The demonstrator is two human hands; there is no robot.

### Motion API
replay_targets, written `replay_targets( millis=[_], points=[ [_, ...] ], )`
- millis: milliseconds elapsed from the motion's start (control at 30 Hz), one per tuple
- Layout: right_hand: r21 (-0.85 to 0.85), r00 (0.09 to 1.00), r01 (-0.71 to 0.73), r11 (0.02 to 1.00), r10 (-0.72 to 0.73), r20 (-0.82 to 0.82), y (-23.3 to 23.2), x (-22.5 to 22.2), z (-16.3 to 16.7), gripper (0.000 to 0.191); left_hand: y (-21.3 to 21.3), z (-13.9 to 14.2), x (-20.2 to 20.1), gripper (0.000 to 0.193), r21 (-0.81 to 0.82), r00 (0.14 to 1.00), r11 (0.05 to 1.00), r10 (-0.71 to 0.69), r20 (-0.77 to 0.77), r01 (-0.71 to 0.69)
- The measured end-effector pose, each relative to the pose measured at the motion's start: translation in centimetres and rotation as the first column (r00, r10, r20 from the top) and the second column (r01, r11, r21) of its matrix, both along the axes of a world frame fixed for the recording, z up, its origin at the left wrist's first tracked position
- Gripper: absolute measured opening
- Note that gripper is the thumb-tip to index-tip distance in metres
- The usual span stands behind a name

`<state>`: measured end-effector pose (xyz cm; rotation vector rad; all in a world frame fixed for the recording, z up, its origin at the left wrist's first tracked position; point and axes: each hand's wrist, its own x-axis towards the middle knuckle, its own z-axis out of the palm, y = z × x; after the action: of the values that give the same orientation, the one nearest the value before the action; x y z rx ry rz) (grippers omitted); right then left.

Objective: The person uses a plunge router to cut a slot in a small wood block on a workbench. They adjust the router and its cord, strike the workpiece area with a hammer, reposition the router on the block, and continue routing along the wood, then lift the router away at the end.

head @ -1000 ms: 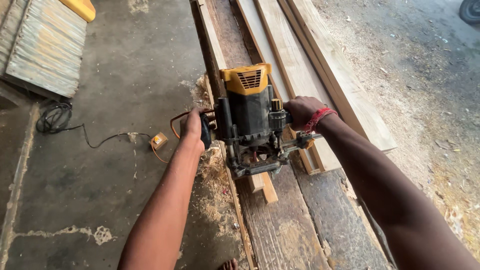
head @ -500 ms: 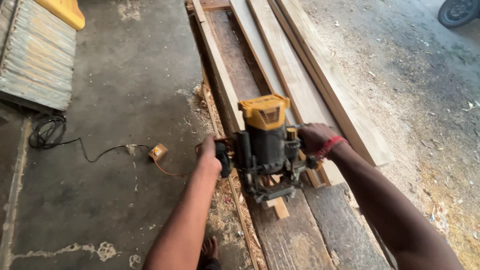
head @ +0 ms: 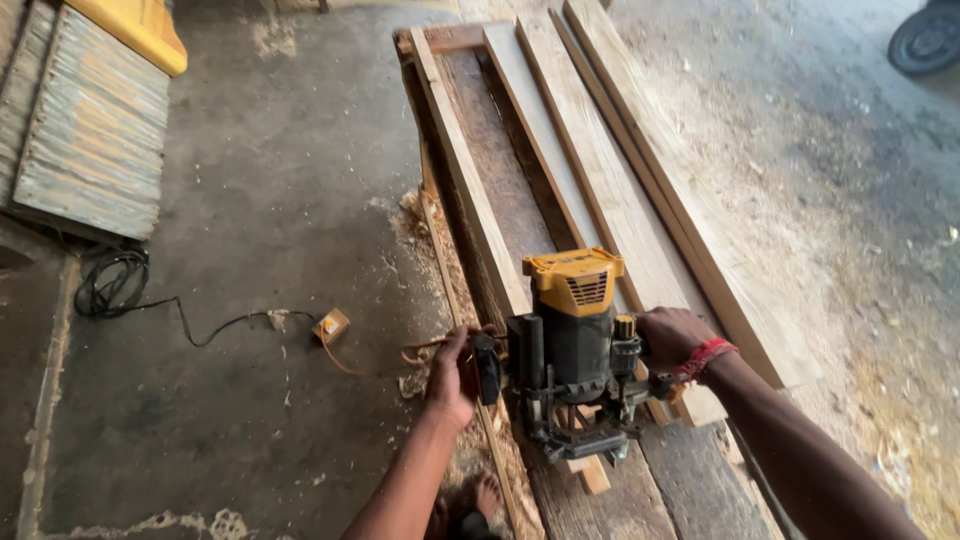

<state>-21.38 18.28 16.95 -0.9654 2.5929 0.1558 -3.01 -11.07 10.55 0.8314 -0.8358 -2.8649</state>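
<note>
I hold a yellow-topped black wood router [head: 575, 350] by its two side handles. My left hand [head: 455, 375] grips the left handle and my right hand [head: 672, 335], with a red band at the wrist, grips the right one. The router's base sits on the near end of a narrow pale wooden strip [head: 470, 195] that runs lengthwise along a dark plank workbench [head: 505, 190]. A small wood block [head: 592, 473] shows under the base.
Several pale planks [head: 620, 180] lie side by side on the bench's right. Sawdust and shavings [head: 430, 250] line the concrete floor at the left edge. A black cable [head: 130, 290] and small orange box [head: 331, 325] lie left. A corrugated metal sheet [head: 90, 140] far left; tyre [head: 925, 35] top right.
The view has tilted up, so more of the bench's far end shows. Both hands stay on the router, which now sits lower in the picture, at the strip's near end.
</note>
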Motion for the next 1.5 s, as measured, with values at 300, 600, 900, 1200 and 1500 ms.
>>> replay_targets(
  millis=[300, 600, 900, 1200, 1500],
  points=[
    [0.088, 0.996, 0.035, 0.995, -0.042, 0.077, 1.5, -1.3, -2.6, 0.018, -0.8, -1.9, -2.0, 0.039, -0.397, 0.994, 0.914, -0.103, -0.025, 0.084],
    [-0.046, 0.999, 0.001, 0.999, 0.002, 0.047, 1.3, -0.5, -1.4, 0.025, -2.1, 0.9, -8.2, 0.014, -0.678, 0.928, 0.719, -0.342, -0.149, 0.156],
    [-0.116, 0.998, -0.065, 0.991, 0.063, -0.019, 0.8, -0.4, -0.8, 0.019, -1.8, 0.4, -5.4, 0.029, -0.790, 0.970, 0.612, -0.172, -0.174, -0.033],
    [-0.080, 0.997, -0.048, 0.996, 0.042, -0.064, 1.3, 0.4, -1.1, 0.022, 2.8, 0.3, -2.3, 0.027, -0.889, 0.958, 0.360, 0.153, -0.244, -0.284],
    [-0.078, 0.995, -0.053, 0.996, 0.046, -0.091, 2.0, 0.5, -1.9, 0.025, 4.6, -0.4, 1.0, 0.024, -0.956, 0.963, 0.122, 0.076, -0.259, -0.267]
  ],
)
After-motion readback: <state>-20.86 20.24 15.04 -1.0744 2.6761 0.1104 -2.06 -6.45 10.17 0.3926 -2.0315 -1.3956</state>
